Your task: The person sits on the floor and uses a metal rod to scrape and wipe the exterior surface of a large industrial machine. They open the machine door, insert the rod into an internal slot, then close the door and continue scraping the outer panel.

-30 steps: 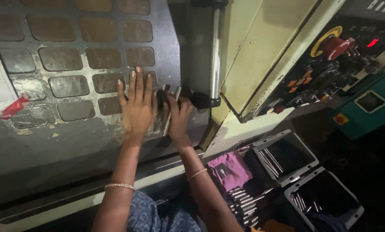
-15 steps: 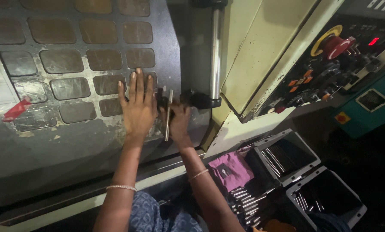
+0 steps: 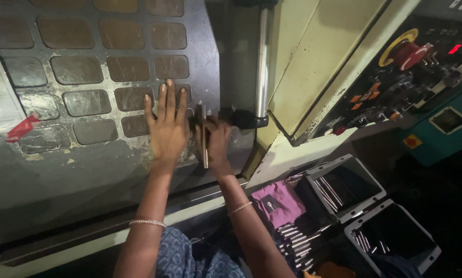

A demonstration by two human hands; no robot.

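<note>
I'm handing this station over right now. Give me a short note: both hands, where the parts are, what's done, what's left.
Left hand: flat, fingers spread, pressed on the dark machine door.
Right hand: at the door's black handle, with a thin metal rod upright against its fingers; whether it grips the rod or the handle cannot be told.
Parts: more metal rods lie in the two grey bins at lower right, beside a purple cloth.
Done: nothing can be confirmed from this view.
Left: whether the door is fully shut cannot be seen; check it. The control panel is untouched.
</note>
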